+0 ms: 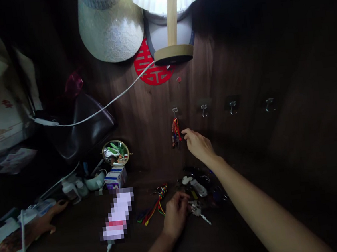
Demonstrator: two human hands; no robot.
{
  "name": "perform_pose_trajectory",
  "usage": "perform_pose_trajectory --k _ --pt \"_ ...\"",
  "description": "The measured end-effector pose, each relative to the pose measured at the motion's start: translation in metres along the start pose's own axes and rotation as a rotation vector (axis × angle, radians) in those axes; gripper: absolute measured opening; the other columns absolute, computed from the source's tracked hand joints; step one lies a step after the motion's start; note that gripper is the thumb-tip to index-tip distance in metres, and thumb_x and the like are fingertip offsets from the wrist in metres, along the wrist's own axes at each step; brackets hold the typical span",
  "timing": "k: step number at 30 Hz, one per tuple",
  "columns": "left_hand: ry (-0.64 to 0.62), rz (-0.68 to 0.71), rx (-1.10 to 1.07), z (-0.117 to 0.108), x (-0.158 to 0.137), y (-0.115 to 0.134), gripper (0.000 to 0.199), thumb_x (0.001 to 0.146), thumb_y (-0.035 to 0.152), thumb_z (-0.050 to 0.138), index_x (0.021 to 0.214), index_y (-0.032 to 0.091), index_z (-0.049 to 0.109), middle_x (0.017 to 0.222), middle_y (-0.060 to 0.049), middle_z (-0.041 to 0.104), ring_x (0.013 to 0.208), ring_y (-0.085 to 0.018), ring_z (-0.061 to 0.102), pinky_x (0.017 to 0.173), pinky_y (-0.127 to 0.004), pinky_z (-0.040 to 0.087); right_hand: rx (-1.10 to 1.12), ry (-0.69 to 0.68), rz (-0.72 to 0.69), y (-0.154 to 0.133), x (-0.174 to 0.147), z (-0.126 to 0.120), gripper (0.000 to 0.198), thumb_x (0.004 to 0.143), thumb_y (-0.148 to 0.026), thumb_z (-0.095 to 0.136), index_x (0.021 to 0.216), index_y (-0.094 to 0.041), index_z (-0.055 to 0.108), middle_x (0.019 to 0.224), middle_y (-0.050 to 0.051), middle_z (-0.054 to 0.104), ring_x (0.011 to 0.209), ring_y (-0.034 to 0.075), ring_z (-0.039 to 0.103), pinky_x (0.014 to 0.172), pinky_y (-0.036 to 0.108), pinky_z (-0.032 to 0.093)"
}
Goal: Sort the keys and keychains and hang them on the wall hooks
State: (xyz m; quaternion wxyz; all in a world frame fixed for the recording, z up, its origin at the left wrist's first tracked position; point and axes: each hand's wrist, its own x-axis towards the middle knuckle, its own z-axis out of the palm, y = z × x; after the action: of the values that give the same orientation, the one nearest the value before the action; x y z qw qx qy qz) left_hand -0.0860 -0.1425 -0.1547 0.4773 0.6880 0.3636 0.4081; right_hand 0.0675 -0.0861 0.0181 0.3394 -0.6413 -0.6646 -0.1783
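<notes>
Multicoloured, mostly red cord bundle hangs from a silver metal hook, frame centre; the right hand, released, is just beside it. Lower centre, whether the left hand grips silver metal keys is unclear.

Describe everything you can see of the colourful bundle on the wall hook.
The colourful bundle hangs down from the leftmost metal-looking hook of the row on the dark wood-look wall. Red and orange cord-like strands show towards its top, with darker pieces lower down, too small to identify. The right hand is beside it, fingertips very close; contact cannot be told.
</notes>
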Motion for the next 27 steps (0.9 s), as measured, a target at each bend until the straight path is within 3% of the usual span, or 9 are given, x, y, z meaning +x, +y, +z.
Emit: perform_pose_trajectory --k 6,9,14,18,21,27 --pt "0.088 -0.050 -0.124 0.003 0.000 0.006 0.031 0.083 0.044 0.046 0.089 0.016 0.056 0.059 0.003 0.052 0.050 -0.010 0.045 0.049 -0.019 0.034 0.154 -0.087 0.045 0.028 -0.065 0.020 0.032 0.080 -0.008 0.042 0.099 -0.028 0.058 0.088 -0.001 0.067 0.082 0.017 0.062 0.064 0.026 0.043" --pt "0.269 -0.010 -0.174 0.001 0.002 0.008 0.033 0.081 0.048 0.048 0.089 0.016 0.056 0.060 0.003 0.050 0.050 -0.009 0.044 0.049 -0.019 0.034 0.249 -0.139 0.081 0.040 -0.099 0.032 0.029 0.083 -0.013 0.039 0.099 -0.027 0.059 0.086 -0.001 0.068 0.081 0.017 0.063 0.067 0.027 0.044" --pt "0.681 0.103 -0.093 -0.012 0.005 0.007 0.031 0.082 0.046 0.047 0.089 0.017 0.056 0.065 0.001 0.054 0.059 -0.013 0.052 0.056 -0.022 0.042 0.397 -0.155 0.082 0.052 -0.142 0.050 0.028 0.085 -0.018 0.038 0.100 -0.026 0.059 0.093 0.001 0.068 0.088 0.018 0.064 0.076 0.029 0.047" --pt "0.835 0.122 0.065 -0.027 0.006 0.003 0.025 0.084 0.039 0.042 0.091 0.018 0.054 0.072 -0.001 0.060 0.068 -0.015 0.058 0.063 -0.025 0.046 0.492 -0.085 0.023 0.053 -0.158 0.055 0.026 0.087 -0.020 0.037 0.099 -0.026 0.060 0.096 0.003 0.068 0.091 0.019 0.063 0.079 0.030 0.047" --pt "0.829 0.087 0.243 -0.034 0.005 0.000 0.023 0.086 0.035 0.039 0.094 0.019 0.054 0.080 -0.003 0.063 0.074 -0.018 0.061 0.066 -0.028 0.046 0.545 -0.062 -0.032 0.050 -0.164 0.056 0.026 0.087 -0.019 0.037 0.098 -0.024 0.060 0.090 0.004 0.067 0.087 0.018 0.063 0.077 0.030 0.047" --pt "0.660 -0.121 0.855 -0.026 0.002 0.001 0.021 0.081 0.033 0.051 0.095 0.021 0.058 0.092 -0.007 0.064 0.092 -0.026 0.056 0.074 -0.037 0.042 0.644 -0.093 -0.103 0.039 -0.169 0.058 0.026 0.086 -0.014 0.037 0.097 -0.023 0.060 0.084 0.004 0.065 0.081 0.017 0.061 0.074 0.029 0.047"
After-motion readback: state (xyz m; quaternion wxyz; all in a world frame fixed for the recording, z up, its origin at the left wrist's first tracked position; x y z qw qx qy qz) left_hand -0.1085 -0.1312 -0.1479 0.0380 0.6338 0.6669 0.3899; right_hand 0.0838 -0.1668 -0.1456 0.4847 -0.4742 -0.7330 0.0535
